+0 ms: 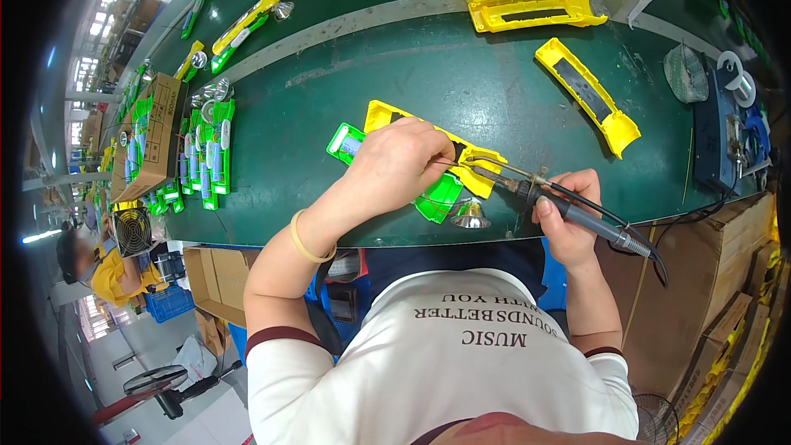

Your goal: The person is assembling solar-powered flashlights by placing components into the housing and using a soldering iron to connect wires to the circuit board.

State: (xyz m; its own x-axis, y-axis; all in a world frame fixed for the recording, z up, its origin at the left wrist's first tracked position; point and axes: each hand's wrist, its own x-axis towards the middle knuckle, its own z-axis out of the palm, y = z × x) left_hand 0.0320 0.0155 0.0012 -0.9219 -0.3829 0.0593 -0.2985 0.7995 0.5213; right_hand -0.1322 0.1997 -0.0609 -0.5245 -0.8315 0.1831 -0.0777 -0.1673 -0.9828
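Head view: near the front edge of the green bench (346,107), the left hand (395,165) rests closed over a yellow casing (474,166), fingers pinching a thin wire toward its middle. Right hand (568,222) grips a soldering iron (540,191) like a pen, tip meeting the casing beside the left fingertips

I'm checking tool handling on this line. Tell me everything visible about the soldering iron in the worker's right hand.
The soldering iron has a dark grey handle, a thin metal shaft and a black cord trailing off its rear toward the table edge. The right hand grips the handle. It lies nearly level, tip pointing left, reaching the yellow housing that the left hand steadies on the green table.
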